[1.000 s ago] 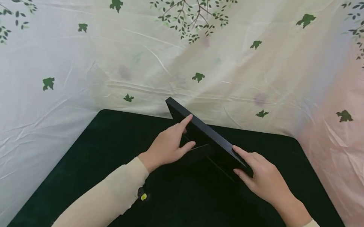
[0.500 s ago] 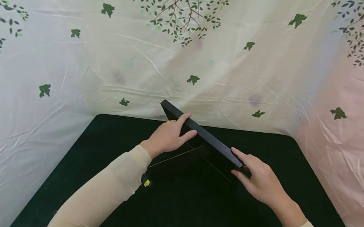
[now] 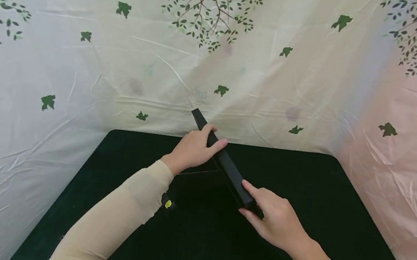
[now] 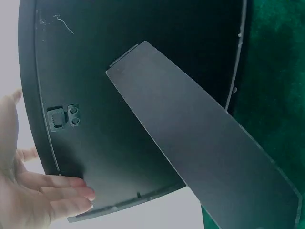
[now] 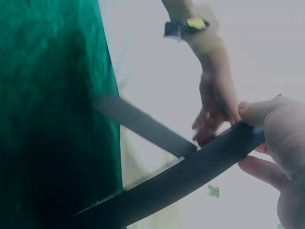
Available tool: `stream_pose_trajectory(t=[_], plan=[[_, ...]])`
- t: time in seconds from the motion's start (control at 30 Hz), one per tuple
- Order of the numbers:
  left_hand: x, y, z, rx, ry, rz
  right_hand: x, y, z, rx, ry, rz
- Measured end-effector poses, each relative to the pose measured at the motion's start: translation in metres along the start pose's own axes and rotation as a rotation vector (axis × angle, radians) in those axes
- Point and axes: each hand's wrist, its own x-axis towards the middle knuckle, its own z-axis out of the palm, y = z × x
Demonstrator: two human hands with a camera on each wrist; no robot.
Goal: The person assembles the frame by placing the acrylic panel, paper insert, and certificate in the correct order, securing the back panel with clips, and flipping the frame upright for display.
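A black picture frame (image 3: 232,169) is held up slantwise over the dark table, its narrow edge facing the head camera. My left hand (image 3: 195,149) grips its upper side, with the thumb across the edge and several fingers on the back panel. The right hand (image 3: 279,219) pinches the nearer corner between thumb and fingers. In the left wrist view the back panel shows a stand leg (image 4: 181,119) swung out and a small metal hanger (image 4: 56,119) near one side. That leg also juts out from the frame in the right wrist view. The frame's front is hidden from the head view.
A dark green cloth (image 3: 195,241) covers the table. Pale curtains printed with leaves (image 3: 175,78) hang close behind the table's back edge and along both sides. A wrist camera (image 3: 168,202) sits at the left sleeve.
The frame has turned, its near corner swinging left and toward the body with the right hand. The left hand stays near the same place, its thumb now across the edge.
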Motion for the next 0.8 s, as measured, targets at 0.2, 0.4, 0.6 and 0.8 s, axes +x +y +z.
stream_pose_trajectory(t=[0.2,0.4,0.6,0.8], plan=[[0.007,-0.001,-0.006,-0.067,-0.042,0.027,0.016,-0.020,0.013,-0.019,0.023,-0.126],[0.014,-0.001,-0.010,-0.121,-0.098,0.023,0.028,-0.032,0.026,-0.046,0.033,-0.175],[0.023,0.001,-0.011,-0.130,-0.148,0.053,0.036,-0.040,0.036,-0.090,0.071,-0.189],[0.031,0.007,-0.011,-0.135,-0.188,0.109,0.039,-0.045,0.044,-0.157,0.100,-0.182]])
